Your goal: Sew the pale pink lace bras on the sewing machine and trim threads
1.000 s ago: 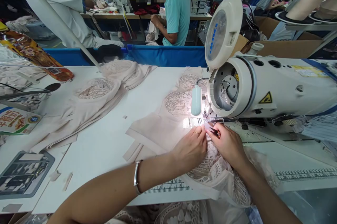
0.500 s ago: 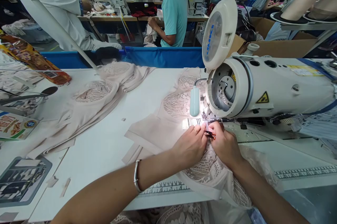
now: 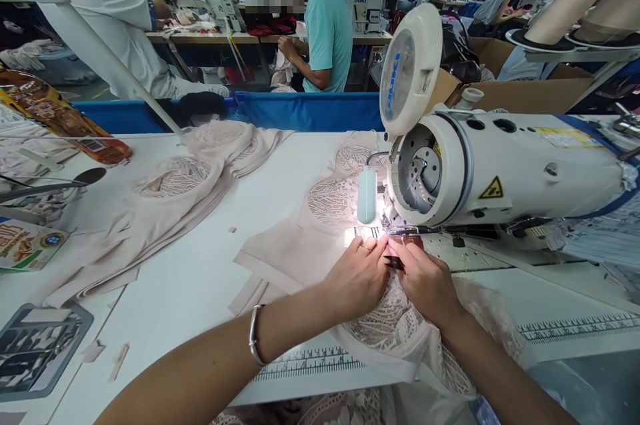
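Observation:
A beige lace garment point(image 3: 383, 320) lies under the lit needle area of the white sewing machine point(image 3: 520, 168) and drapes over the table's front edge. My left hand point(image 3: 356, 278) presses and pinches the cloth just in front of the needle, fingers bent together. Close beside it, my right hand point(image 3: 426, 280) is closed, its fingertips at the cloth edge. Dark pointed blades of thread snips point(image 3: 394, 263) stick out from the right hand toward the left; their handle is mostly hidden in the palm. A small pale-green lamp point(image 3: 367, 195) hangs left of the needle.
A pile of beige lace pieces point(image 3: 195, 175) lies to the left. Farther left are a bottle point(image 3: 63, 117), a snack packet point(image 3: 30, 245) and a grey tool tray point(image 3: 43, 348). A ruler strip point(image 3: 310, 365) runs along the front edge. Co-workers sit beyond the blue cloth point(image 3: 310, 110).
My right hand's fingers have shifted inward over the cloth beside the needle, and the snips have turned slightly in the hand. The left hand stays nearly in place. The view has shifted slightly.

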{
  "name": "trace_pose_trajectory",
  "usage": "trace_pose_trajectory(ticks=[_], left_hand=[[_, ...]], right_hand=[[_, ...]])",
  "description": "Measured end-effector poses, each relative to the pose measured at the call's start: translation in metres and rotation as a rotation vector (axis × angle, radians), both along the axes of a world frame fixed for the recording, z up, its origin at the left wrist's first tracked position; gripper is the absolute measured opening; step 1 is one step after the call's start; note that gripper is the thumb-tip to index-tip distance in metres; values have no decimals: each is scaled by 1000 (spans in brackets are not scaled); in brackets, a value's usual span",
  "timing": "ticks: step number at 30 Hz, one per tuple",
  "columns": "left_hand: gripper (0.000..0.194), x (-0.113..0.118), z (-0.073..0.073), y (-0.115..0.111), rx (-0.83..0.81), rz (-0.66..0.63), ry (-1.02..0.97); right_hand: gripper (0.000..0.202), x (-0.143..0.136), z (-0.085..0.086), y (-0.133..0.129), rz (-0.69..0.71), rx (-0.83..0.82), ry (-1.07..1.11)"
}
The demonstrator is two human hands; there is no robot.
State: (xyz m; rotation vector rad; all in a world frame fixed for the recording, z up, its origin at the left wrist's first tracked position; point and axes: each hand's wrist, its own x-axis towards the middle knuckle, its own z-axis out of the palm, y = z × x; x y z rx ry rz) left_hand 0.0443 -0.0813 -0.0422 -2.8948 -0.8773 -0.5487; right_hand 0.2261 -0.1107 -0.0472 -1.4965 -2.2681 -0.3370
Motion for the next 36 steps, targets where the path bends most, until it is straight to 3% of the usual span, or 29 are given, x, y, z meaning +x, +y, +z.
trace_pose_trajectory(ticks=[15,24,36], left_hand=[[31,-5,1,7,-37,-27,-33],[39,-5,-1,5,42,30,-9],[44,-5,-1,5,104,51,-2]], right_hand=[[30,-3,2,1,-22,7,-1],[43,-6,2,3,-78,-40,-10],[45,-8,7,4,-89,-80,32]])
